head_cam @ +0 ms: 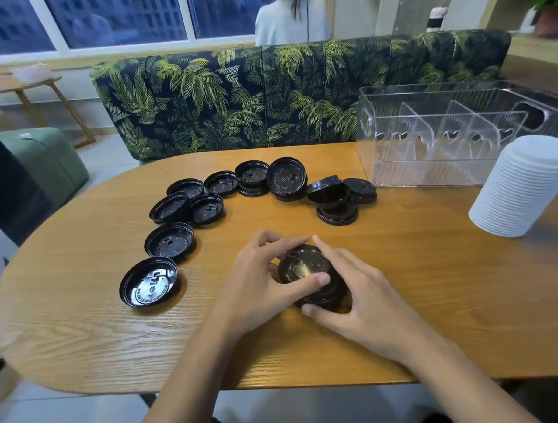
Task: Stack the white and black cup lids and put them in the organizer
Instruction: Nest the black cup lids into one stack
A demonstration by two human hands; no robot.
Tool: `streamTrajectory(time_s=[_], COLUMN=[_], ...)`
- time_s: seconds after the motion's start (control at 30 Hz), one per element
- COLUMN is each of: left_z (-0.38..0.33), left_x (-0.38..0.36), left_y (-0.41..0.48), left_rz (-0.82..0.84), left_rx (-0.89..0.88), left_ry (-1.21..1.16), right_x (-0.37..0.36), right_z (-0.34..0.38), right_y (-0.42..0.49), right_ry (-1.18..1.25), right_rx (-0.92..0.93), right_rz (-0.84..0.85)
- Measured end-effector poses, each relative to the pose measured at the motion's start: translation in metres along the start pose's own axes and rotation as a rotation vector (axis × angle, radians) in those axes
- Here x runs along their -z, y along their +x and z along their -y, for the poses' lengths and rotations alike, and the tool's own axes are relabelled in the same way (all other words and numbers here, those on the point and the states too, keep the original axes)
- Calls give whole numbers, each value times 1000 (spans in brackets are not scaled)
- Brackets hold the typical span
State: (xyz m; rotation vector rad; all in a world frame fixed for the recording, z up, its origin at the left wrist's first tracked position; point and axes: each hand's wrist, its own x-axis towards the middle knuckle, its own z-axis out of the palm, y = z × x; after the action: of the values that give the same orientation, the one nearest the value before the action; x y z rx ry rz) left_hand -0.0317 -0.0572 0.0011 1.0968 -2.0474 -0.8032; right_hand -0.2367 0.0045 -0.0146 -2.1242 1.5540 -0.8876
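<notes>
A short black stack (315, 279) is clamped between the left hand (261, 284) and right hand (366, 300) on the tabletop (432, 285). Loose black lids (169, 240) are scattered beyond it. A white stack (523, 187) is set at the right, just before the clear organizer (452, 132).

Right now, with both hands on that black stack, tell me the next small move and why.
Probably free the left hand and reach for the nearest loose black lid, while the right hand steadies the black stack. About a dozen black lids lie scattered on the table, the white stack already looks gathered, and the clear organizer holds nothing yet.
</notes>
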Motion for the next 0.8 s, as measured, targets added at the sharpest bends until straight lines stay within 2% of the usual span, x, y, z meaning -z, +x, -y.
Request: streamTrajectory(time_s=[0.27,0.6,0.8], left_z=[-2,-5,-7], left_x=[0,-2,2], left_y=[-2,-4,-12], left_rz=[21,33,61], left_rx=[-65,-81,-53], left_ry=[-101,-40,-53], right_x=[-1,-1,-4], right_z=[-1,1,6], right_y=[0,-1,5], right_ry=[-7,-158,-195], right_rx=[-3,-9,-8], right_rz=[14,121,61])
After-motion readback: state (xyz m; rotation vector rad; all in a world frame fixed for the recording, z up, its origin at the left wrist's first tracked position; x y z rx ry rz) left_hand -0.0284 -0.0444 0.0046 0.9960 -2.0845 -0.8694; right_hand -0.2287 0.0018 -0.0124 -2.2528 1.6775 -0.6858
